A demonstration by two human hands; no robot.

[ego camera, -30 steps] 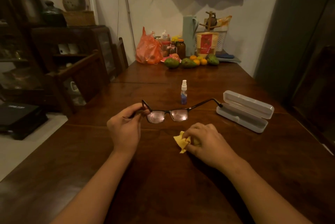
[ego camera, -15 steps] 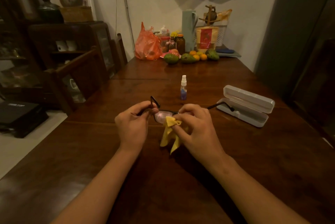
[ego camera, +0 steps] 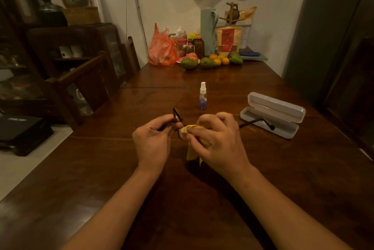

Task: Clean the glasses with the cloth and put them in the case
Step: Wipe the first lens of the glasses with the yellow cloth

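Head view: glasses (ego camera: 177, 115) are held above table (ego camera: 303, 168), left side pinched by left hand (ego camera: 151, 142); yellow cloth (ego camera: 192, 150) is gripped by right hand (ego camera: 218, 142), pressed on a lens. Open case (ego camera: 273, 116) lies near, right.

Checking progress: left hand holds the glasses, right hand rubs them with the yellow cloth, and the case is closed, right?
No: the head view shows the case open. The left hand holds the glasses, and the right hand rubs them with the yellow cloth.
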